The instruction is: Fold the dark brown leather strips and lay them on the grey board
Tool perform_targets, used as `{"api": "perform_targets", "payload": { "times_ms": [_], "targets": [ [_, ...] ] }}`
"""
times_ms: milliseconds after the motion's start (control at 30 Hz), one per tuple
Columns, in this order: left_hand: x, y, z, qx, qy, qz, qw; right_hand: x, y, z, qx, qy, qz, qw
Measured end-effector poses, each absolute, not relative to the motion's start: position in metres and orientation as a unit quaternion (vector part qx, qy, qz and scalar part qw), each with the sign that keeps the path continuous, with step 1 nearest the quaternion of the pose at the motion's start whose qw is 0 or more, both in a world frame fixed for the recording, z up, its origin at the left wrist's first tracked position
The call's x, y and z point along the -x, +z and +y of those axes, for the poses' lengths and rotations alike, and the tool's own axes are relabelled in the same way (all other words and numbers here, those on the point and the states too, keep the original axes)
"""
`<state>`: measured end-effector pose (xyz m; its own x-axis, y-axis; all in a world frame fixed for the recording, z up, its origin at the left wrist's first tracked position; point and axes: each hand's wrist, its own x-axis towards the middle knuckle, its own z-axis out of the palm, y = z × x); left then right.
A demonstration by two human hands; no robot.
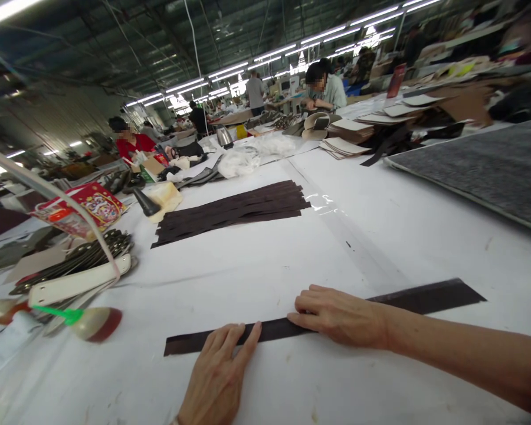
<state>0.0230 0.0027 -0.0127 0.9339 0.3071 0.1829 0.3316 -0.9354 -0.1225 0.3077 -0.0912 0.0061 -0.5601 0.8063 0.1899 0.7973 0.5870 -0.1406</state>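
Note:
A long dark brown strip of leather-like material (429, 297) lies across the white table in front of me. Its right end looks wider than the stretch between my hands. My left hand (216, 372) rests near the strip's left end, fingers extended and pressing down on it. Further right, my right hand (340, 316) has its fingers bent and thumb drawn in at the strip's upper edge; it seems to pinch the material there, though the fingertips are partly hidden. Beyond my hands lies a stack of similar dark strips (230, 211).
Left are glue bottles with green nozzles (92, 323), a white strap (79, 280) and a red printed bag (88, 206). A black cone (147, 202) stands behind. Grey board (478, 165) and stacked pieces (349, 131) lie at right. Co-workers sit further back.

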Motion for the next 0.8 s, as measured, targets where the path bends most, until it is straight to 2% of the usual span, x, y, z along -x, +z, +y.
{"api": "perform_targets", "payload": {
  "times_ms": [300, 400, 633, 800],
  "targets": [
    [-0.028, -0.010, 0.009, 0.977, -0.132, -0.143, 0.090, -0.319, 0.009, -0.105, 0.450, 0.010, -0.888, 0.093],
    [-0.030, -0.011, 0.011, 0.983, -0.135, -0.112, 0.060, -0.325, 0.010, -0.109, 0.452, 0.007, -0.888, 0.085],
    [-0.041, -0.004, 0.011, 0.992, -0.077, -0.104, -0.005, -0.338, 0.012, -0.119, 0.443, -0.029, -0.893, 0.081],
    [-0.056, 0.004, 0.005, 0.992, -0.027, -0.113, 0.038, -0.346, 0.013, -0.127, 0.443, -0.047, -0.892, 0.083]
  ]
}}
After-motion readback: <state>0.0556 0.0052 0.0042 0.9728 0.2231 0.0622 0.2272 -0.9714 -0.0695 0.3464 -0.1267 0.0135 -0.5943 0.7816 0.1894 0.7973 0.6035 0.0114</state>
